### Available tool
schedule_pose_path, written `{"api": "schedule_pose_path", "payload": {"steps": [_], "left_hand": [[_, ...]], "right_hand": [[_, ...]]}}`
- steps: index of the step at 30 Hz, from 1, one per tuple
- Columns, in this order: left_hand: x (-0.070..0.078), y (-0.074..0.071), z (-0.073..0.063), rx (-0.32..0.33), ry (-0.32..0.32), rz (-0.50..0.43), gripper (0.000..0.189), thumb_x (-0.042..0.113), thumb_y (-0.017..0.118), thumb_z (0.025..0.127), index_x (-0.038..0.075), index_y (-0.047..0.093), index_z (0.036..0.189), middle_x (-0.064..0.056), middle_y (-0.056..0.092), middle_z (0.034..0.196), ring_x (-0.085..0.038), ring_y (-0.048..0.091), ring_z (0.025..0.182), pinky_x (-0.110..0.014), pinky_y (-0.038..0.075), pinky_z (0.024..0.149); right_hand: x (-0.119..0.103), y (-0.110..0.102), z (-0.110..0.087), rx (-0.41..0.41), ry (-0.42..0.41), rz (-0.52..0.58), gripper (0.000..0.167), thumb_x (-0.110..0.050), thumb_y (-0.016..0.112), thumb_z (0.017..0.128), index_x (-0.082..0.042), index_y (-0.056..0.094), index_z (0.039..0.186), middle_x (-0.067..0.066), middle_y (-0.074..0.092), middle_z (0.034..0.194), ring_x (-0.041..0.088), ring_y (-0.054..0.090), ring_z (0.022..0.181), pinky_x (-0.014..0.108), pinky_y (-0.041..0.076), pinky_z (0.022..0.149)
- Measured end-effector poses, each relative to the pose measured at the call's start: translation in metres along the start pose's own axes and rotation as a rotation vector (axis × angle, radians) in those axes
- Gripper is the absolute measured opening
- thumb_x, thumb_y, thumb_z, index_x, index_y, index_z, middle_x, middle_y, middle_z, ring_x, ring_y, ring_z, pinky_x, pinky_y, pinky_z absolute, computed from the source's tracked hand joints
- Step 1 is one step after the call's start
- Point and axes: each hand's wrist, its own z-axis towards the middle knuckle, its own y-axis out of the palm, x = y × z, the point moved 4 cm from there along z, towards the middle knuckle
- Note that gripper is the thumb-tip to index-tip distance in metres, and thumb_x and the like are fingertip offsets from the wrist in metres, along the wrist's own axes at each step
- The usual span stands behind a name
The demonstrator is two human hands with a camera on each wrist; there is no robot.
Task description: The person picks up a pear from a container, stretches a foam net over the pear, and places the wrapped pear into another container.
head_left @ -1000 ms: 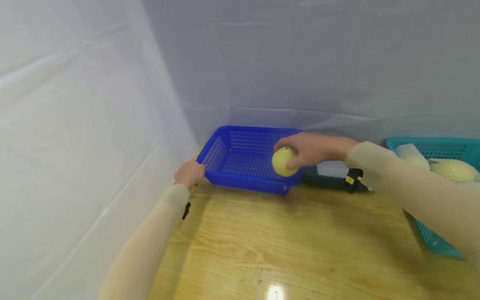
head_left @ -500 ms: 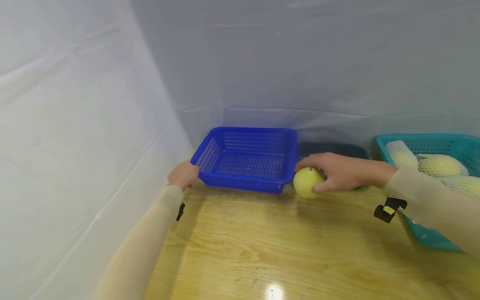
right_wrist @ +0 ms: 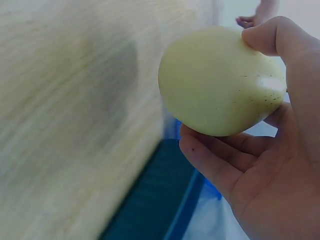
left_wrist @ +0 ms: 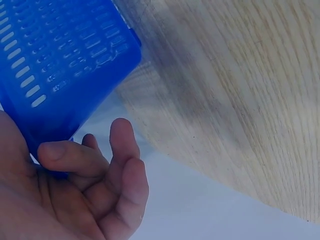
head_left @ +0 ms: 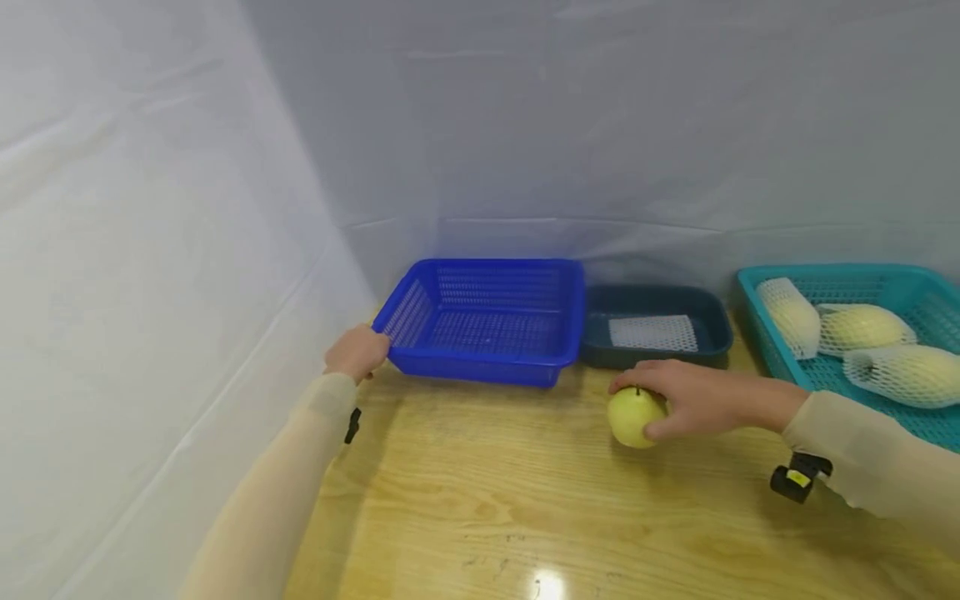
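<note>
My right hand (head_left: pixel 693 398) holds a round yellow-green pear (head_left: pixel 632 418) between thumb and fingers, stem up, close over the table in front of the dark green tray. The right wrist view shows the pear (right_wrist: pixel 220 82) with its shadow on the wood. At the left, my left hand (head_left: pixel 357 352) grips the near left corner of a blue slotted basket (head_left: pixel 480 367). Up close in the left wrist view, the rim of the basket (left_wrist: pixel 100 75) sits between the thumb side and the curled index finger, the other fingers loose below.
The dark green tray (head_left: pixel 652 357) holds a piece of white foam netting (head_left: pixel 652 332). A teal basket (head_left: pixel 847 268) at the right bears several net-wrapped pears (head_left: pixel 866 327). White sheeting (head_left: pixel 585 125) walls the back and left of the wooden table (head_left: pixel 465 483).
My right hand has carried the pear from over the blue basket rightward and toward me, past the dark green tray. The left hand keeps its grip on the basket; the view has shifted slightly.
</note>
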Motion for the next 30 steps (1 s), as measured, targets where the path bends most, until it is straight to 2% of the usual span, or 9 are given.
{"api": "schedule_pose_path", "payload": {"steps": [6,11,14,18,20,22,25,27,30], "left_hand": [[-0.004,-0.003,-0.002,0.008,0.025,-0.001,0.034,0.031,0.033,0.1,0.016,0.045,0.071,-0.019,0.071,0.089,-0.032,0.073,0.077,-0.032,0.048,0.049],[-0.006,-0.004,-0.001,0.038,0.023,0.033,0.039,0.039,0.034,0.1,0.014,0.05,0.075,-0.01,0.063,0.075,-0.024,0.063,0.065,-0.032,0.045,0.051],[-0.007,-0.007,-0.002,0.113,0.027,0.06,0.045,0.045,0.036,0.1,0.006,0.056,0.088,-0.011,0.06,0.081,-0.027,0.059,0.073,-0.038,0.047,0.058],[-0.001,-0.013,-0.005,0.271,0.085,0.065,0.055,0.046,0.043,0.1,-0.006,0.056,0.114,-0.024,0.061,0.106,-0.042,0.06,0.101,-0.057,0.051,0.079],[0.009,-0.015,-0.007,0.344,0.137,0.05,0.056,0.044,0.047,0.099,-0.007,0.054,0.122,-0.028,0.058,0.116,-0.047,0.055,0.112,-0.062,0.048,0.089],[0.023,-0.017,-0.012,0.412,0.194,0.027,0.054,0.041,0.049,0.098,-0.007,0.054,0.123,-0.028,0.056,0.121,-0.047,0.05,0.117,-0.062,0.043,0.098],[0.051,-0.017,-0.024,0.49,0.294,-0.028,0.045,0.036,0.053,0.096,-0.002,0.057,0.119,-0.024,0.057,0.119,-0.044,0.049,0.117,-0.058,0.041,0.1],[0.071,-0.016,-0.035,0.515,0.357,-0.073,0.04,0.034,0.056,0.094,0.001,0.059,0.116,-0.019,0.058,0.115,-0.04,0.05,0.115,-0.054,0.041,0.1],[0.102,-0.009,-0.056,0.495,0.441,-0.153,0.03,0.032,0.058,0.093,0.007,0.062,0.11,-0.01,0.061,0.109,-0.032,0.055,0.107,-0.049,0.046,0.092]], "right_hand": [[0.004,0.014,-0.002,0.039,-0.015,-0.04,0.059,-0.03,0.072,0.085,-0.018,0.055,0.141,0.001,0.059,0.134,0.018,0.058,0.113,0.04,0.051,0.088],[0.012,0.022,0.0,0.061,-0.004,-0.043,0.06,-0.03,0.071,0.086,-0.015,0.055,0.141,0.004,0.059,0.139,0.024,0.058,0.121,0.045,0.05,0.093],[0.019,0.026,0.002,0.064,-0.007,-0.047,0.06,-0.031,0.071,0.087,-0.012,0.055,0.142,0.006,0.059,0.14,0.028,0.057,0.126,0.049,0.049,0.098],[0.026,0.03,0.003,0.081,-0.025,-0.038,0.061,-0.03,0.071,0.087,-0.005,0.055,0.14,0.011,0.06,0.139,0.032,0.057,0.128,0.051,0.047,0.103],[0.028,0.032,0.003,0.09,-0.028,-0.03,0.062,-0.031,0.071,0.087,-0.003,0.055,0.14,0.012,0.06,0.139,0.033,0.057,0.128,0.052,0.047,0.104],[0.03,0.032,0.001,0.096,-0.018,-0.018,0.064,-0.033,0.071,0.088,-0.002,0.054,0.141,0.013,0.059,0.14,0.034,0.056,0.129,0.053,0.046,0.105],[0.031,0.032,-0.002,0.097,-0.003,-0.004,0.067,-0.037,0.07,0.089,-0.002,0.052,0.143,0.014,0.057,0.143,0.036,0.054,0.131,0.055,0.045,0.106],[0.031,0.032,-0.004,0.093,0.013,0.014,0.069,-0.039,0.07,0.09,-0.002,0.05,0.145,0.014,0.055,0.145,0.036,0.053,0.132,0.055,0.044,0.107],[0.03,0.032,-0.006,0.083,0.028,0.04,0.069,-0.041,0.069,0.092,-0.002,0.049,0.146,0.015,0.054,0.146,0.037,0.052,0.132,0.055,0.044,0.107]]}}
